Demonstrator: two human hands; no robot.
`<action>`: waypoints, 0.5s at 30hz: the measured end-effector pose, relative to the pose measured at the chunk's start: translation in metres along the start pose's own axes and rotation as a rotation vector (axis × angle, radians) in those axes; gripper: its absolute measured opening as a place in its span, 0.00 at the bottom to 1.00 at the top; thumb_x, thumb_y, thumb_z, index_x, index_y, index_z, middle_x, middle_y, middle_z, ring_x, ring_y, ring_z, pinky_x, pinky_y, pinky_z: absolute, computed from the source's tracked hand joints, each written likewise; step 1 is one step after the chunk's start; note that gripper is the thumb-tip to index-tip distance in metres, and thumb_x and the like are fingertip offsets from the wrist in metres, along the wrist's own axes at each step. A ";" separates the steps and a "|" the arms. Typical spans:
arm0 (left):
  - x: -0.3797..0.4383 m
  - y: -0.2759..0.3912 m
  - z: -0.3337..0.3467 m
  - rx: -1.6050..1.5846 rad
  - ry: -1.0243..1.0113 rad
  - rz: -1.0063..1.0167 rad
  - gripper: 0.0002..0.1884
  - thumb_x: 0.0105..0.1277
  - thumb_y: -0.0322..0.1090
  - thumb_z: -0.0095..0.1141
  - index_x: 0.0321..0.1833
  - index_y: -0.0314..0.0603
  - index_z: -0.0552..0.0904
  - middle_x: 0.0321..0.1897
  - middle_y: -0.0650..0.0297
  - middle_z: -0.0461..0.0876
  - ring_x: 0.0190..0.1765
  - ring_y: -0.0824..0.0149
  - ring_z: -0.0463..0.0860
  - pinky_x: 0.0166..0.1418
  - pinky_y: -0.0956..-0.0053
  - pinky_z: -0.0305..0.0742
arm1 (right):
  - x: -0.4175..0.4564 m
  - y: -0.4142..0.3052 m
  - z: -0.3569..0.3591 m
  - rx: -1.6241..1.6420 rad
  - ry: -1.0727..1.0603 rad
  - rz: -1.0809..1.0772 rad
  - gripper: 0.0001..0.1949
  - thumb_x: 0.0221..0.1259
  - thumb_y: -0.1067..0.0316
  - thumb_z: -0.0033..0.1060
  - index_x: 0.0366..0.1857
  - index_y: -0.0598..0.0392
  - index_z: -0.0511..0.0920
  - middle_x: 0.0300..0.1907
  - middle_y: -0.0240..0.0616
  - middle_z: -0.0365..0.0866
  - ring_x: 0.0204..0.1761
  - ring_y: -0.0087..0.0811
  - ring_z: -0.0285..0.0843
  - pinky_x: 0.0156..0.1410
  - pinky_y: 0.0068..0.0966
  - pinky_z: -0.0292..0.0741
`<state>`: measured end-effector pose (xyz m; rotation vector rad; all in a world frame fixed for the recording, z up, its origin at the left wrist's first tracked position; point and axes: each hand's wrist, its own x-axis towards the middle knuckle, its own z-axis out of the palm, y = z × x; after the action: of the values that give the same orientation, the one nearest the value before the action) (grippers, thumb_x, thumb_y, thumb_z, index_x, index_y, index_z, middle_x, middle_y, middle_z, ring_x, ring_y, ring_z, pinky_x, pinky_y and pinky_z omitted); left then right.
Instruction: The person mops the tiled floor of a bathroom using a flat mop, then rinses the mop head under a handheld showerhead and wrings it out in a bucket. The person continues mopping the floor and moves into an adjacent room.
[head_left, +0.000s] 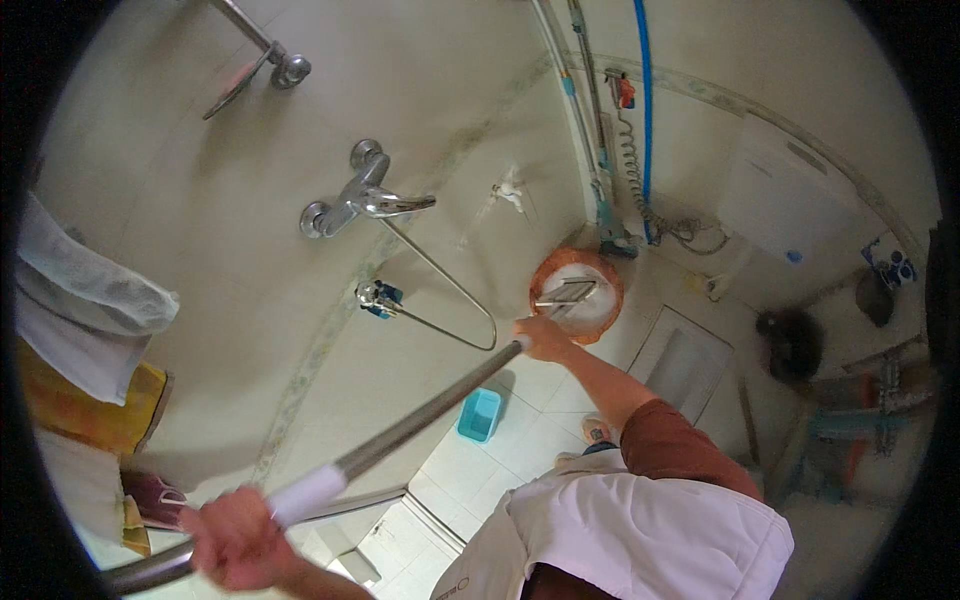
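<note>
My left hand (236, 536) is closed around a long metal pole (427, 412), just below its white sleeve at the lower left. Further along the same pole, my right hand (544, 337) grips it near a white collar. Beyond that hand, a flat metal-framed head, perhaps a mop's, lies over an orange-rimmed basin (538, 281) on the floor. Whitish liquid or foam shows inside the basin. A small turquoise plastic tub (480, 415) stands on the tiles below the pole.
A chrome shower mixer (371, 199) with a metal hose is on the wall. Long-handled tools (600, 165) and a blue hose (645, 112) stand in the corner. Towels (90, 285) hang at left. A dark round object (795, 345) is at right.
</note>
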<state>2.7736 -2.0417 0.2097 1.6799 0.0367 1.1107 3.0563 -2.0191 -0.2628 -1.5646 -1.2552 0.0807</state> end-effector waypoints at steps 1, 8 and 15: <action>0.000 0.026 -0.004 -0.016 -0.067 0.049 0.14 0.63 0.33 0.44 0.20 0.50 0.59 0.08 0.73 0.56 0.11 0.78 0.52 0.17 0.82 0.51 | -0.007 0.017 0.005 -0.017 -0.058 0.010 0.07 0.45 0.67 0.59 0.29 0.50 0.74 0.29 0.42 0.78 0.37 0.47 0.76 0.40 0.42 0.70; 0.004 0.010 -0.045 0.041 0.126 0.186 0.14 0.65 0.37 0.42 0.21 0.50 0.59 0.08 0.75 0.54 0.12 0.80 0.51 0.19 0.80 0.47 | 0.014 -0.007 0.013 0.061 -0.076 0.066 0.07 0.39 0.71 0.59 0.25 0.52 0.73 0.26 0.42 0.76 0.35 0.46 0.75 0.38 0.40 0.69; -0.016 -0.152 0.004 -0.163 0.251 0.052 0.12 0.55 0.34 0.42 0.18 0.48 0.56 0.06 0.69 0.53 0.12 0.73 0.50 0.18 0.75 0.51 | 0.058 -0.151 -0.020 0.019 -0.241 -0.028 0.10 0.38 0.65 0.59 0.29 0.47 0.73 0.23 0.38 0.77 0.30 0.44 0.77 0.34 0.42 0.69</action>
<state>2.8397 -1.9883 0.0825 1.3975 0.0611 1.3236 2.9948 -2.0101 -0.1117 -1.5539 -1.4588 0.2695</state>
